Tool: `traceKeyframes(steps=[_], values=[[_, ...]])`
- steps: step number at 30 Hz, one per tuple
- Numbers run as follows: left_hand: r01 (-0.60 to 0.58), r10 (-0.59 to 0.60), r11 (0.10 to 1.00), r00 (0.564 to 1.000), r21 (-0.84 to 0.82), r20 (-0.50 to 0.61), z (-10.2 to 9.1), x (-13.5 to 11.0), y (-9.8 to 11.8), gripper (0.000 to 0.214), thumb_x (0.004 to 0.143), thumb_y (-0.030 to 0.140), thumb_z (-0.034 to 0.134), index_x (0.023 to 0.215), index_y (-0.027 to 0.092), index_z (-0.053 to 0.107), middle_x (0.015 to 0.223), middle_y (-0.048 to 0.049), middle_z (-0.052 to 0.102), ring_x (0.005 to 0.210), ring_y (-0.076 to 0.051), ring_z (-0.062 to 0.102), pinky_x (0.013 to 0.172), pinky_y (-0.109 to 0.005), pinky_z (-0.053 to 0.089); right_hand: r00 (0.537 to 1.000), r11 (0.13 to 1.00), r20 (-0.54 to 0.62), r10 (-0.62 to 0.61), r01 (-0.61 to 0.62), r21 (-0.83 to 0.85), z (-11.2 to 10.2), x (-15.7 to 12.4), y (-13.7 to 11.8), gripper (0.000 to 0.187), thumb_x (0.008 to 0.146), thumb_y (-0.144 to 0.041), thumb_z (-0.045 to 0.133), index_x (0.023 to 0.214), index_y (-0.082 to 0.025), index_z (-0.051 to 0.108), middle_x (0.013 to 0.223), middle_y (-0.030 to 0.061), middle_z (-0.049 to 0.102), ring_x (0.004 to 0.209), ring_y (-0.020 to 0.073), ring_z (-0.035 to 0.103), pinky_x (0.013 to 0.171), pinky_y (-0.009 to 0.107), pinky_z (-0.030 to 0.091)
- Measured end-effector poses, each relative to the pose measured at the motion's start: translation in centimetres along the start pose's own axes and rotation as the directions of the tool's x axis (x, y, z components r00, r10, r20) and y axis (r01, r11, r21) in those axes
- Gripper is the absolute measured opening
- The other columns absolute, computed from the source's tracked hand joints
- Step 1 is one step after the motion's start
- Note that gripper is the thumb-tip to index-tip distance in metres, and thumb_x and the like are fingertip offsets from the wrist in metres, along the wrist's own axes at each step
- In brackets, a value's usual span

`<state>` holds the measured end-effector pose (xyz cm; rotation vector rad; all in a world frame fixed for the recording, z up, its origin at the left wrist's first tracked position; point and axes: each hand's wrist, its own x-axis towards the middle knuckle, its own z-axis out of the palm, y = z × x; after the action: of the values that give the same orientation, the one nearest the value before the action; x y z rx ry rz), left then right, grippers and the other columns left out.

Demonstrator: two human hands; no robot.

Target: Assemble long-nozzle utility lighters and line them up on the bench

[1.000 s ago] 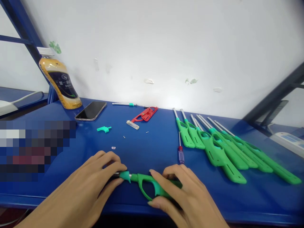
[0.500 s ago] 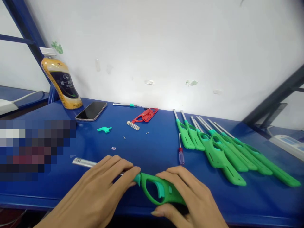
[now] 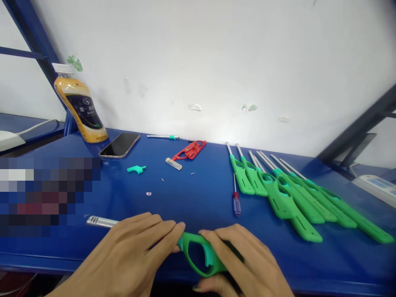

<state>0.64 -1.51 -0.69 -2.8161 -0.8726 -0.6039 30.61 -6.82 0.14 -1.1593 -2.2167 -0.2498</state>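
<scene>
Now the green lighter [image 3: 217, 264] is held at the near edge of the table [image 3: 185, 198], neck pinched by the left hand [image 3: 136, 247], handle clasped by the right hand [image 3: 250, 260]; beyond, a screwdriver [image 3: 236, 205] and more lighters [image 3: 280, 202] are laid out.

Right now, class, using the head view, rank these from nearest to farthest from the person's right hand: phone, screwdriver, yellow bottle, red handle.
1. Screwdriver: just beyond the right hand.
2. Red handle: farther back, to the left.
3. Phone: flat, well to the left.
4. Yellow bottle: upright, farthest left, beyond the phone.
</scene>
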Motion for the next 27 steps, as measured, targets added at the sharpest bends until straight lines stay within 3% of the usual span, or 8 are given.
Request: traceKeyframes(steps=[6,11,15,18,20,23,27], values=[[-0.003,-0.002,0.999,0.995,-0.052,-0.096,0.6,0.7,-0.4,0.082,0.096,-0.003,0.045,0.168,0.035,0.049,0.152,0.0014,0.074,0.137,-0.021,0.073,0.129,-0.039,0.047,0.999,0.999,-0.028,-0.036,0.035,-0.026,0.3,-0.3,0.7,0.047,0.108,-0.05,0.072,0.142,-0.018,0.07,0.111,0.0081,0.084,0.098,0.0239,0.084,0.09,0.034,0.07],[-0.037,0.029,0.998,0.99,-0.053,-0.139,0.8,1.8,-0.4,0.077,0.094,-0.006,0.044,0.161,0.03,0.057,0.143,0.0005,0.079,0.126,-0.019,0.078,0.123,-0.035,0.052,1.0,1.0,-0.013,-0.021,0.021,-0.005,0.3,-0.3,1.0,0.05,0.105,-0.052,0.076,0.143,-0.02,0.069,0.111,0.006,0.084,0.098,0.0232,0.084,0.088,0.034,0.071],[-0.057,0.056,0.998,0.986,-0.003,-0.154,0.0,2.2,-1.3,0.069,0.098,-0.004,0.045,0.156,0.03,0.061,0.135,0.0003,0.082,0.119,-0.019,0.08,0.117,-0.033,0.057,0.997,0.994,-0.003,0.082,-0.082,0.067,-0.1,-0.1,0.8,0.055,0.098,-0.057,0.082,0.144,-0.029,0.072,0.117,0.0019,0.084,0.099,0.0207,0.085,0.093,0.03,0.07],[-0.041,0.043,0.999,0.983,0.018,-0.178,-0.7,2.5,-2.3,0.054,0.105,0.005,0.05,0.149,0.034,0.065,0.132,0.0018,0.082,0.114,-0.018,0.08,0.113,-0.034,0.057,0.977,0.973,0.005,0.212,-0.211,0.094,-0.6,0.0,0.9,0.059,0.094,-0.062,0.085,0.145,-0.035,0.074,0.126,0.0028,0.085,0.106,0.0249,0.085,0.091,0.029,0.071],[0.037,-0.04,0.999,0.968,-0.016,-0.248,-1.0,2.7,-2.5,0.041,0.109,0.012,0.054,0.141,0.034,0.068,0.129,0.0012,0.081,0.108,-0.018,0.08,0.108,-0.034,0.059,0.952,0.945,0.005,0.307,-0.305,0.118,-0.9,0.1,1.1,0.05,0.097,-0.057,0.083,0.142,-0.036,0.077,0.125,0.0037,0.086,0.107,0.0276,0.086,0.087,0.03,0.071],[0.102,-0.116,0.993,0.945,-0.063,-0.307,-1.0,3.0,-2.1,0.029,0.112,0.02,0.058,0.135,0.034,0.07,0.124,0.0008,0.079,0.102,-0.018,0.079,0.102,-0.032,0.06,0.923,0.895,0.064,0.379,-0.383,0.229,-1.3,0.3,1.6,0.025,0.102,-0.046,0.078,0.124,-0.036,0.084,0.11,-0.0008,0.088,0.097,0.0238,0.087,0.084,0.026,0.071],[0.118,-0.11,0.993,0.968,0.024,-0.224,-0.9,2.7,-1.2,0.047,0.111,0.012,0.053,0.147,0.039,0.068,0.132,0.0011,0.078,0.115,-0.02,0.078,0.111,-0.033,0.058,0.905,0.855,0.105,0.412,-0.424,0.299,-1.3,0.0,1.7,0.013,0.103,-0.044,0.078,0.113,-0.038,0.084,0.108,-0.0067,0.088,0.092,0.0185,0.086,0.085,0.021,0.068]])
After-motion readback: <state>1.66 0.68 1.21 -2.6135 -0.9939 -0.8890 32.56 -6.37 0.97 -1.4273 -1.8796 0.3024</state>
